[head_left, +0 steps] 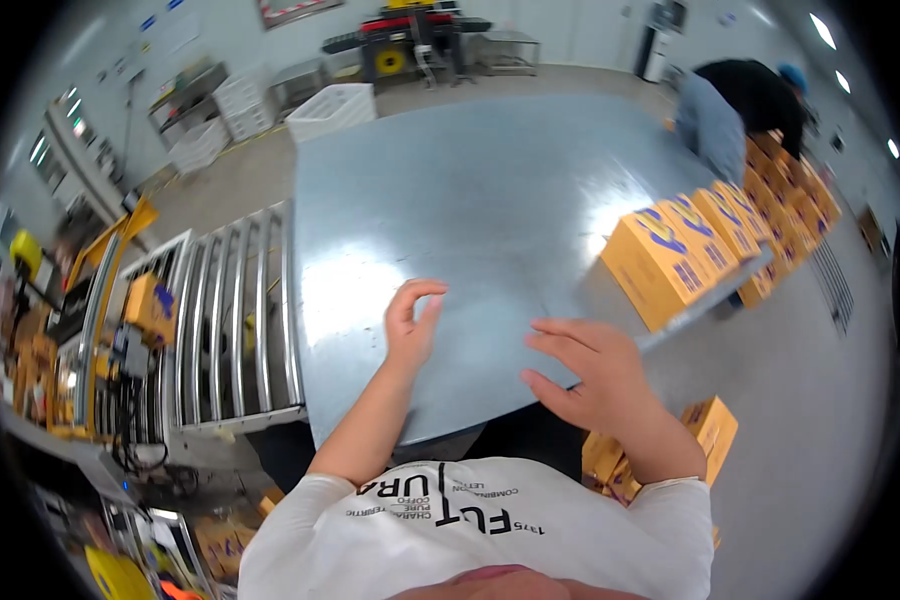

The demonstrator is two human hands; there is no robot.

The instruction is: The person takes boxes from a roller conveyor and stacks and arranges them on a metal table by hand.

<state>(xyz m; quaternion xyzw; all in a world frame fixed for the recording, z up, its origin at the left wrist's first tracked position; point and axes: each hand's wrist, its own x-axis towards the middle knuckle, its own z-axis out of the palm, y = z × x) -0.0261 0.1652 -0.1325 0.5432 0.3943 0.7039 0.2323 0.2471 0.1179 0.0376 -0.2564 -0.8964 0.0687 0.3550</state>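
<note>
Over the near part of a grey-blue metal table (450, 200), both of my hands are raised with nothing in them. My left hand (412, 318) has its fingers bent forward and the thumb apart. Facing it across a gap, my right hand (588, 372) holds its fingers stretched and the thumb spread. Nearest to the right hand, yellow-orange cartons (660, 262) with purple print stand in a row along the table's right edge. Neither hand touches them.
A roller conveyor (235, 310) adjoins the table's left side, with a carton (151, 309) on it near a yellow-framed machine (98, 330). More cartons (710, 435) lie low at my right. A bending person (750, 100) is beside stacked cartons (795, 205). White crates (332, 112) stand behind the table.
</note>
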